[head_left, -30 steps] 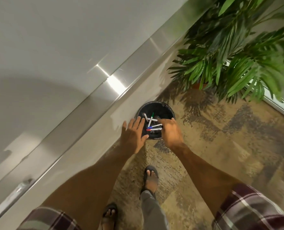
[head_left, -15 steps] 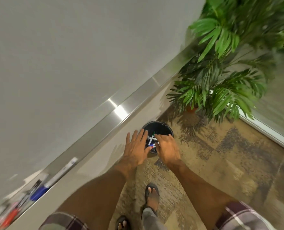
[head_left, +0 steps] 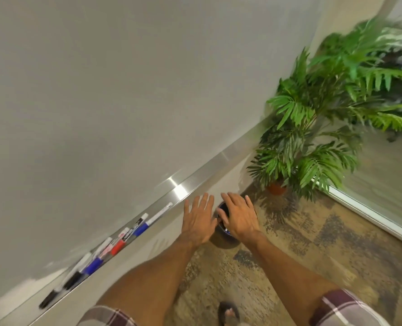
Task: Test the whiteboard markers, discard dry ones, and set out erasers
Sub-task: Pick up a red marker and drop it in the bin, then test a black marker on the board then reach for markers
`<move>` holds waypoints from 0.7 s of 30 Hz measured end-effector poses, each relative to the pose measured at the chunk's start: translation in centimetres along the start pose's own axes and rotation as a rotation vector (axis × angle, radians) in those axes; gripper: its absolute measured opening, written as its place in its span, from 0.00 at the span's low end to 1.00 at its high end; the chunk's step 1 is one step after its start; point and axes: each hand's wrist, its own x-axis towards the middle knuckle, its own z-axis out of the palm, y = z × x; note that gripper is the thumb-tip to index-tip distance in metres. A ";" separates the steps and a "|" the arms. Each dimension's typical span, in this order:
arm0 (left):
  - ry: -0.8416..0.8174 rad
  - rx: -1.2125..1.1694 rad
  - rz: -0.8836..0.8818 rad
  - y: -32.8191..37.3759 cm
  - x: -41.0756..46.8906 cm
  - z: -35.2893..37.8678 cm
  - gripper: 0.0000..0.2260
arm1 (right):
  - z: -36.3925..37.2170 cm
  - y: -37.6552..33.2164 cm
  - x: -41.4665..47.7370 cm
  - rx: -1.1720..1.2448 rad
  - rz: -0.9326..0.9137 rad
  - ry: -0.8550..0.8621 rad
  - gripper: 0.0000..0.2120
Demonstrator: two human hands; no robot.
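Observation:
A small black bin [head_left: 222, 240] stands on the floor below the whiteboard [head_left: 101, 102]; my hands hide most of it, and a blue marker shows just inside its rim. My left hand [head_left: 198, 220] hovers over its left side, fingers spread, holding nothing. My right hand [head_left: 238, 216] is above the bin with fingers apart and nothing in it. Several markers [head_left: 118, 243], blue, red and black, lie along the metal tray [head_left: 195, 184] under the board, to the left of my hands.
A potted palm [head_left: 312, 128] stands in the corner at the right, its orange pot [head_left: 276, 188] on the patterned carpet [head_left: 312, 243]. A white window frame [head_left: 371, 220] runs along the right. My sandalled foot [head_left: 228, 314] is at the bottom.
Both hands have lifted up from the bin and the right hand's fingers have opened. The view has risen and swung left, so the tray's markers have come into sight.

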 end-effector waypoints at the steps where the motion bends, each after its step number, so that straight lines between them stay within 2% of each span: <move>1: 0.015 0.009 -0.015 -0.5 -0.9 -0.3 0.32 | -0.3 -0.7 -0.3 -0.004 -0.014 -0.002 0.31; 9: 0.057 0.010 -0.235 -4.1 -7.3 -1.2 0.34 | -1.9 -4.9 -1.7 -0.020 -0.146 -0.066 0.31; 17: 0.151 -0.002 -0.504 -6.6 -15.4 -1.2 0.42 | -1.8 -9.7 -2.8 -0.013 -0.426 -0.098 0.34; 21: 0.167 -0.011 -0.651 -8.1 -20.8 -0.5 0.42 | -1.3 -13.6 -4.7 0.018 -0.570 -0.100 0.39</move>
